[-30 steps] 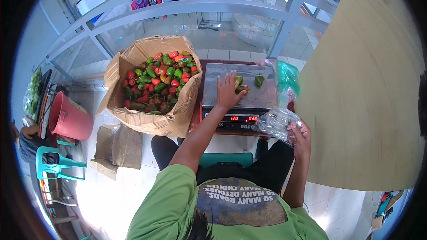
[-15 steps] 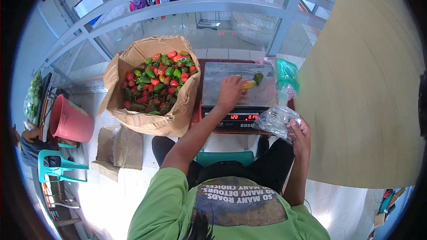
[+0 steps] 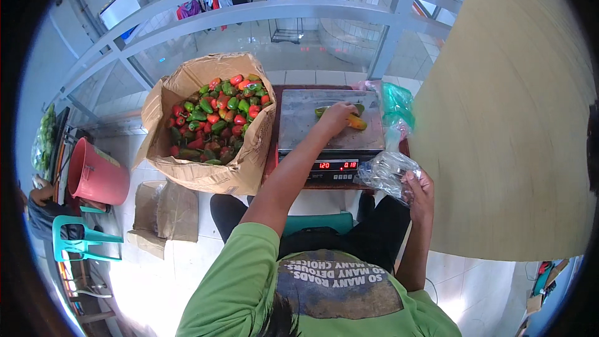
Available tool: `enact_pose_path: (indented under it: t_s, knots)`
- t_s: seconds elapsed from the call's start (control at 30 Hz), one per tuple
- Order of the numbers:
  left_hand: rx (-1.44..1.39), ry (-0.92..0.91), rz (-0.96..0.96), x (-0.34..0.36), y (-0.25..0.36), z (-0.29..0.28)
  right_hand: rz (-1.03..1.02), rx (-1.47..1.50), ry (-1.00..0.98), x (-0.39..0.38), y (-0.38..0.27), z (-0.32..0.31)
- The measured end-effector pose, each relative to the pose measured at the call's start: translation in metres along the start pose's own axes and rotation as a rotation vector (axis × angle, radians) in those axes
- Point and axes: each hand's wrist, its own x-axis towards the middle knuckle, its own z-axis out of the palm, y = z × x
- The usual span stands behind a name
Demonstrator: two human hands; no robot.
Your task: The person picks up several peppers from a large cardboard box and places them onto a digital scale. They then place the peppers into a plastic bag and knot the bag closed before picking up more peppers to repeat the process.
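A digital weighing scale (image 3: 296,131) with a flat metal plate and lit red digits stands before me. My left hand (image 3: 337,120) is over its plate, fingers curled down on peppers; its fingertips are partly hidden. An orange-yellow pepper (image 3: 357,123) lies against the hand's right side, and a green pepper (image 3: 359,108) shows just beyond it. More green peeks out left of the fingers. Off the scale's front right corner, my right hand (image 3: 420,192) grips a clear plastic bag (image 3: 390,171), which hangs crumpled over the corner of the scale.
Left of the scale stands a large open cardboard box (image 3: 246,165) full of red and green peppers (image 3: 215,115). Green and pink plastic bags (image 3: 397,103) lie at the scale's right. A wooden panel (image 3: 505,150) rises on the right. A red bin (image 3: 100,171) and teal chair (image 3: 78,237) stand far left.
My left hand has moved right and slightly away over the plate. The orange-yellow pepper now lies beside it, with more green showing around the fingers. My right hand keeps the bag in place.
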Motion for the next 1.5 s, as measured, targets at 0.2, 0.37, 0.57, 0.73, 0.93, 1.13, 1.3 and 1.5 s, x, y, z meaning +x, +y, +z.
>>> enact_pose_path:
  t_s: [0.2, 0.37, 0.57, 0.73, 0.93, 1.13, 1.3, 1.5]
  knots:
    - [-0.196, 0.019, -0.176, -0.011, -0.009, -0.005, -0.005, 0.001, -0.003, 0.000, -0.001, 0.006]
    - [-0.165, 0.085, -0.166, -0.012, -0.009, -0.005, -0.019, -0.015, -0.011, 0.001, -0.002, 0.008]
    - [-0.161, 0.103, -0.199, -0.017, -0.009, -0.007, -0.003, -0.005, 0.012, 0.000, -0.004, 0.013]
    - [-0.016, 0.089, -0.172, -0.019, -0.005, -0.007, -0.010, 0.006, -0.035, 0.000, -0.001, 0.008]
    - [0.045, 0.105, -0.206, -0.024, -0.003, 0.000, -0.034, -0.005, 0.010, 0.000, -0.003, 0.013]
    - [0.075, 0.055, -0.173, -0.020, 0.005, -0.006, 0.000, 0.032, -0.039, 0.000, 0.001, 0.006]
    - [0.174, 0.076, -0.159, -0.011, 0.010, 0.000, -0.002, 0.015, -0.042, -0.001, 0.000, 0.004]
    - [0.445, -0.043, -0.126, -0.002, 0.002, 0.010, -0.016, -0.007, -0.017, 0.000, -0.003, 0.009]
